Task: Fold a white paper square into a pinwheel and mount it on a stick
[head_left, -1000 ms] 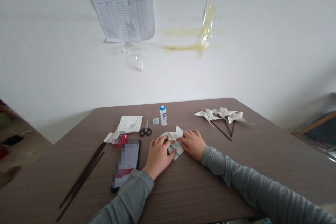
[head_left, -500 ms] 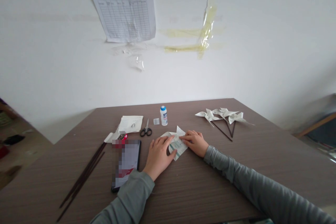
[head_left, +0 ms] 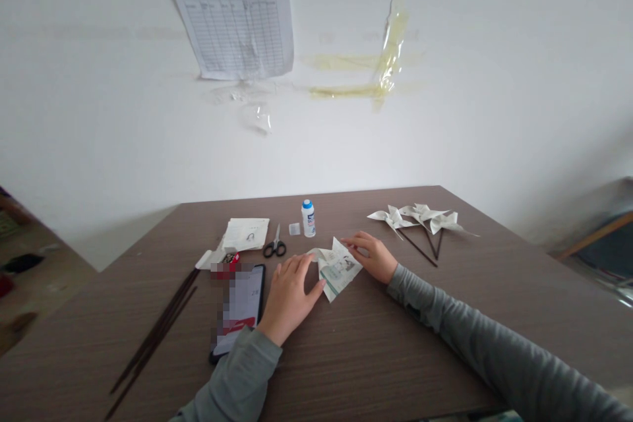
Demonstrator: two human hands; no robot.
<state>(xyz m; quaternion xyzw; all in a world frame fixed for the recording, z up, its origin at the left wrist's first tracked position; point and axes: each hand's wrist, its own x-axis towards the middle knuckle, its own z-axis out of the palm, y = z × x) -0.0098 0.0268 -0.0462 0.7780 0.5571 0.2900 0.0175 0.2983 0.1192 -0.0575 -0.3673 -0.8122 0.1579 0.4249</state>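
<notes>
A partly folded sheet of printed paper (head_left: 340, 269) lies on the brown table between my hands. One corner has a green stripe, and a folded flap curls up at its left. My left hand (head_left: 293, 293) is at the paper's left side, thumb and fingers spread apart. At the right edge, my right hand (head_left: 372, 256) has its fingers stretched toward the paper's upper corner. Neither hand visibly grips the sheet; whether the fingertips touch it is hard to tell. Paper pinwheels (head_left: 424, 216) on dark sticks lie to the right.
A white bottle with blue cap (head_left: 308, 219), scissors (head_left: 275, 245) and a stack of paper squares (head_left: 246, 233) stand farther back. Left of my left hand are a phone (head_left: 242, 306), a small red box (head_left: 228, 265) and dark sticks (head_left: 157, 336). The wall rises behind the table.
My left hand has drawn back to the left and my right hand slightly to the right. The flap under my fingers has opened up, showing more of the printed side.
</notes>
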